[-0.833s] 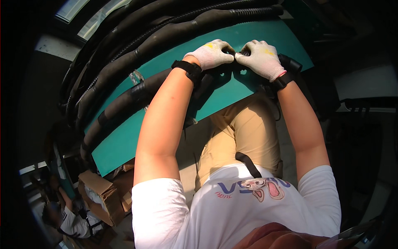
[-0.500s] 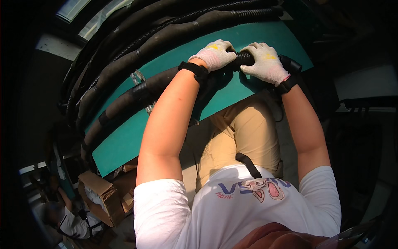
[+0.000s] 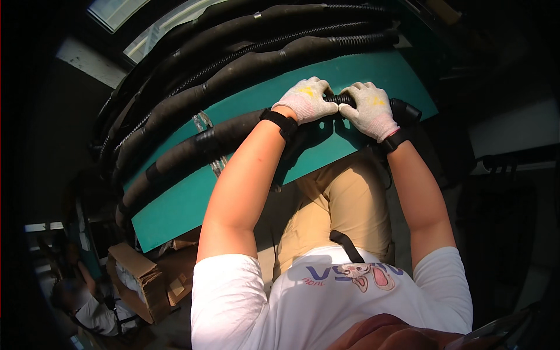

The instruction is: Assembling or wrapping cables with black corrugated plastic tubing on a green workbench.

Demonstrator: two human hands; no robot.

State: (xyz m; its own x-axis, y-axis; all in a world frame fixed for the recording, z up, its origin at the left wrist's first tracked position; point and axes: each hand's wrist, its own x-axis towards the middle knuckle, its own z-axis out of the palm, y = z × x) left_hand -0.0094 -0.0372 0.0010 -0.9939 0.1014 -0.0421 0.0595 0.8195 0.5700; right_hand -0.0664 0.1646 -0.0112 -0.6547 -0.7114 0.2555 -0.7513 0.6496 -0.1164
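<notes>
A thick black hose (image 3: 219, 137) lies across the green tabletop (image 3: 303, 156), its ribbed stretch (image 3: 338, 100) showing between my two hands. My left hand (image 3: 306, 99), in a white glove with yellow marks, wraps round the hose from above. Close beside it, my right hand (image 3: 368, 108), gloved the same way, grips the hose near its right end. Beyond that hand sticks out a smooth black end fitting (image 3: 406, 111). The thumbs of both hands come close together at the ribbed part. My palms hide what lies beneath them.
Several more black hoses (image 3: 233, 63) run along the table's far side. Clear plastic strips (image 3: 203, 121) stick out beside the near hose. Below the table's left end stands an open cardboard box (image 3: 137, 280). Another person (image 3: 96, 309) is at the lower left.
My hands have moved closer together on the hose, so less of it shows past my left hand. The view has shifted slightly, and the table sits a little lower.
</notes>
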